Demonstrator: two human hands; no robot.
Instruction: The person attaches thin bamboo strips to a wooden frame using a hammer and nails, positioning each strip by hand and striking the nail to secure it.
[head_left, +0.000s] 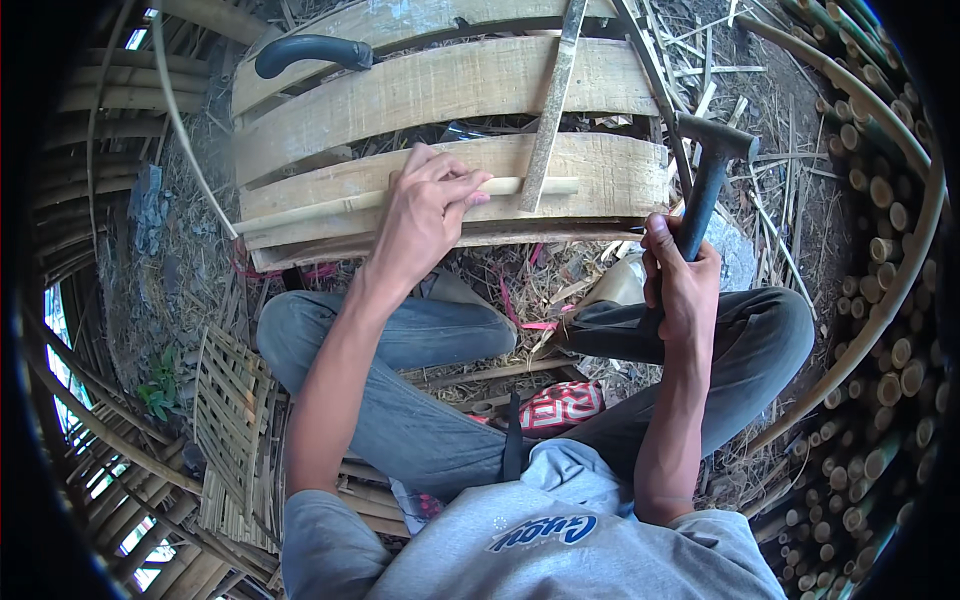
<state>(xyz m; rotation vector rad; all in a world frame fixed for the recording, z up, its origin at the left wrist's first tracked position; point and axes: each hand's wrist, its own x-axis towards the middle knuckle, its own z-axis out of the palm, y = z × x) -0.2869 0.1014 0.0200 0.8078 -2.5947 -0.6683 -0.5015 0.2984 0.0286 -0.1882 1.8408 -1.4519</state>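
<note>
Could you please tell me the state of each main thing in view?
Hammer: gripped by its handle
Right hand: closed around the hammer
Left hand: fingers bent, at the stick
Stick: lying along the boards
Strip: crossing over the stick
Boards: spaced, gaps between
Poles: piled, cut ends showing

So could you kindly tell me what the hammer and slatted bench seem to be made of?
The hammer seems metal, judging by the greyish sheen of its head; the dark handle might be painted. The slatted bench looks like matt, unvarnished wood, as its pale boards show grain.
</note>
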